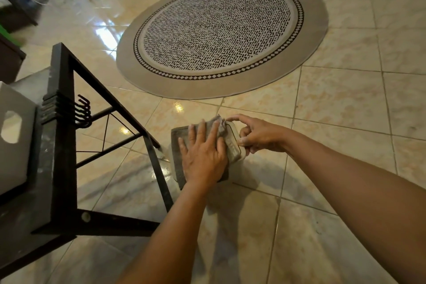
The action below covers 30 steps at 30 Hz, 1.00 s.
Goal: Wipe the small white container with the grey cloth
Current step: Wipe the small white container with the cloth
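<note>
A small white container [235,145] is held in the air above the tiled floor, near the middle of the head view. A grey cloth [178,145] lies draped over most of it, so only the container's right end shows. My left hand [204,157] rests flat on the cloth with fingers spread, pressing it onto the container. My right hand [258,136] grips the container's right end between thumb and fingers, with the index finger stretched along its far edge.
A black metal frame table [62,168] with hooks stands at the left, one leg close to the cloth. A white box [13,140] sits on it. A round patterned rug [221,34] lies on the tiled floor beyond my hands.
</note>
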Each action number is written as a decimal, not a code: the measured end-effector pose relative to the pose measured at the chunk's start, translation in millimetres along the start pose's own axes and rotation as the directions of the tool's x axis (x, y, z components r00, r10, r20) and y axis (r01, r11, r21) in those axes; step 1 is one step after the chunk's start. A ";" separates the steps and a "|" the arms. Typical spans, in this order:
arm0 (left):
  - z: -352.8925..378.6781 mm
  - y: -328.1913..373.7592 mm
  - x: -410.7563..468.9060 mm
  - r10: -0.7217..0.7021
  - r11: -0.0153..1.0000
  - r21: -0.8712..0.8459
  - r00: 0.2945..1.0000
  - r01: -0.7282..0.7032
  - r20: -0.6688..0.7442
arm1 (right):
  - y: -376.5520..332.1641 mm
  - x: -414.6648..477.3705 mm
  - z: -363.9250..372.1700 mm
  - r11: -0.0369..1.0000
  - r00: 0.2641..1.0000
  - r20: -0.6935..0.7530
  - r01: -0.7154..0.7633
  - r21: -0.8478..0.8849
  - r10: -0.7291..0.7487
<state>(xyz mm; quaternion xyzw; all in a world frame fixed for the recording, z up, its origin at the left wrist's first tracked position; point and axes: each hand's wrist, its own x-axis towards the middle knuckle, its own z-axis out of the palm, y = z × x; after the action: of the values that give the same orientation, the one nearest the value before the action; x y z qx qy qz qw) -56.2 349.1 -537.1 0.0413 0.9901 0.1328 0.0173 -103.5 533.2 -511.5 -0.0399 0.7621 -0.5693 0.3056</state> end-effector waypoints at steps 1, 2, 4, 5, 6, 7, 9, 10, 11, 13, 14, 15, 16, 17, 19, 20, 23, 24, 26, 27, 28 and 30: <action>-0.4 0.9 -4.0 0.066 0.998 0.010 0.997 -0.066 0.026 | -0.4 -0.3 -0.8 1.000 1.000 0.010 -0.002 0.004 0.002; -0.3 1.2 -7.6 0.155 0.987 0.033 0.986 -0.157 0.061 | -0.8 -0.3 -1.2 1.000 1.000 0.020 -0.004 0.007 0.004; -0.4 -2.0 -4.1 0.258 0.963 0.061 0.961 -0.264 0.100 | -2.0 0.9 -1.0 1.000 0.999 0.033 -0.002 0.005 0.002; -1.7 -4.3 1.2 0.238 0.967 0.065 0.966 -0.245 0.095 | -2.6 2.0 -0.5 1.000 0.999 0.037 -0.001 0.008 0.001; -2.9 -5.1 5.8 0.205 0.976 0.064 0.975 -0.210 0.084 | -3.4 2.5 -0.5 1.000 0.999 0.040 -0.001 0.010 0.001; -3.2 -4.5 8.6 0.192 0.979 0.059 0.978 -0.197 0.078 | -4.3 2.5 -0.8 1.000 0.999 0.040 -0.004 0.007 0.004; -3.5 -1.9 8.2 0.249 0.965 0.054 0.964 -0.255 0.092 | -5.1 0.9 -1.4 1.000 0.999 0.041 -0.018 -0.003 0.018; -3.3 -2.5 8.2 0.274 0.958 0.062 0.957 -0.280 0.098 | -5.3 0.6 -1.3 1.000 0.999 0.044 -0.023 -0.001 0.023; -3.6 -4.1 9.4 0.266 0.959 0.071 0.959 -0.273 0.093 | -5.5 0.8 -1.0 1.000 0.999 0.049 -0.023 0.003 0.023; -5.4 -6.8 12.3 0.193 0.977 0.078 0.979 -0.198 0.069 | -6.3 2.5 -0.4 1.000 0.998 0.060 -0.020 0.003 0.020; -5.0 -6.8 12.6 0.185 0.979 0.078 0.980 -0.190 0.071 | -6.9 2.8 -0.9 1.000 0.998 0.064 -0.022 0.001 0.022; -3.4 -6.0 10.9 0.214 0.972 0.080 0.974 -0.220 0.078 | -7.0 2.6 -1.6 1.000 0.997 0.067 -0.025 -0.002 0.025; -2.3 -5.8 8.5 0.255 0.961 0.090 0.963 -0.262 0.088 | -6.8 2.1 -2.3 1.000 0.997 0.067 -0.028 -0.002 0.028; -2.3 -8.4 7.4 0.271 0.955 0.098 0.958 -0.279 0.091 | -6.5 1.6 -2.3 1.000 0.997 0.065 -0.030 0.002 0.030; -4.2 -19.8 9.1 0.140 0.986 0.086 0.988 -0.145 0.057 | -6.9 1.3 -1.1 0.999 0.998 0.046 -0.040 0.001 0.039; -6.2 -25.0 9.4 0.005 0.998 0.067 1.000 -0.007 0.025 | -7.1 2.2 -0.3 0.999 0.998 0.035 -0.045 -0.006 0.045; -4.3 -13.1 -6.2 -0.155 0.987 0.030 0.988 0.155 -0.002 | -8.7 2.6 1.1 0.999 0.999 0.026 -0.041 -0.021 0.042; -0.4 -2.7 -15.1 -0.083 0.996 0.038 0.996 0.083 0.007 | -8.8 1.8 1.0 0.999 0.999 0.027 -0.039 -0.021 0.040; 7.2 11.2 -21.5 0.049 0.997 0.064 0.999 -0.050 0.022 | -8.5 1.1 1.6 0.999 0.999 0.028 -0.041 -0.017 0.042; 8.0 11.5 -14.8 0.056 0.997 0.061 0.998 -0.057 0.019 | -8.3 1.2 2.6 0.999 0.999 0.026 -0.041 -0.013 0.041; 6.1 9.1 -6.0 0.009 0.999 0.047 1.000 -0.009 0.015 | -8.2 1.2 3.6 0.999 0.999 0.021 -0.040 -0.010 0.040; 0.5 0.5 5.1 -0.177 0.984 0.022 0.984 0.177 0.008 | -9.6 0.9 4.7 0.999 0.999 0.006 -0.040 -0.006 0.040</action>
<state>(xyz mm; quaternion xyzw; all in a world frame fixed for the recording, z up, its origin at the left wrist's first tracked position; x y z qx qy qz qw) -61.2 350.2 -537.6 -0.0461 0.9912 0.1198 0.0336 -104.6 525.5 -504.1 -0.0272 0.7636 -0.5606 0.3193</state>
